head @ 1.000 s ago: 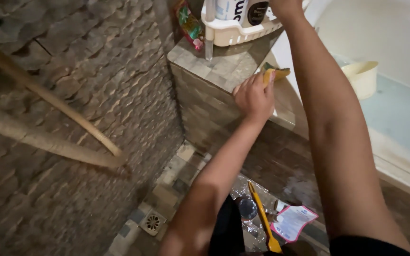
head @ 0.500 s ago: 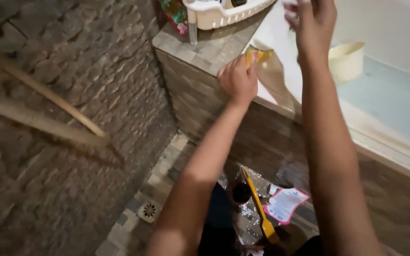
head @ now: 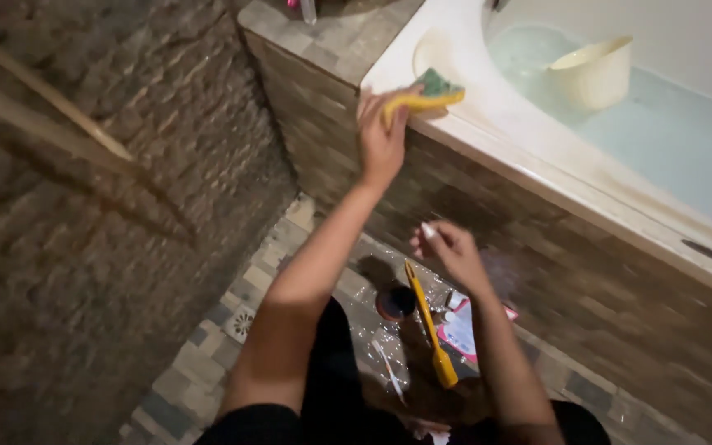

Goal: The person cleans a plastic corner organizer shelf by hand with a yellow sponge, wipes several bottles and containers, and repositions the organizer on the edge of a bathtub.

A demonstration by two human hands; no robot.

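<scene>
Nearest, on the tiled floor [head: 208, 379]: a clear plastic sheet [head: 389, 346] carrying a yellow brush [head: 430, 334], a small round dark cup [head: 395, 302] whose contents cannot be made out, and a pink-and-white packet [head: 463, 330]. Beside the sheet, a small floor drain [head: 239, 323].

Just above these, right hand [head: 451, 251] loosely curled and blurred, with something small and white at the fingertips; whether actually pinched, cannot tell. Well apart from the bath, over the packet.

Higher up, left hand [head: 382, 140] clamped around a yellow sponge [head: 426, 92] with a green scouring face, pressed against the white rim of the bathtub [head: 537, 148] at its near corner. Rim stained brownish along its length.

Beyond, inside the bathtub: pale bluish water, and a cream plastic bucket [head: 591, 74] tilted in it, mouth toward the corner; inside of the bucket not clearly visible.

Left of the bathtub, a tiled ledge [head: 331, 41] above the brick-patterned front. Farthest left, a rough stone wall [head: 84, 247] with two slanted wooden poles [head: 51, 115].
</scene>
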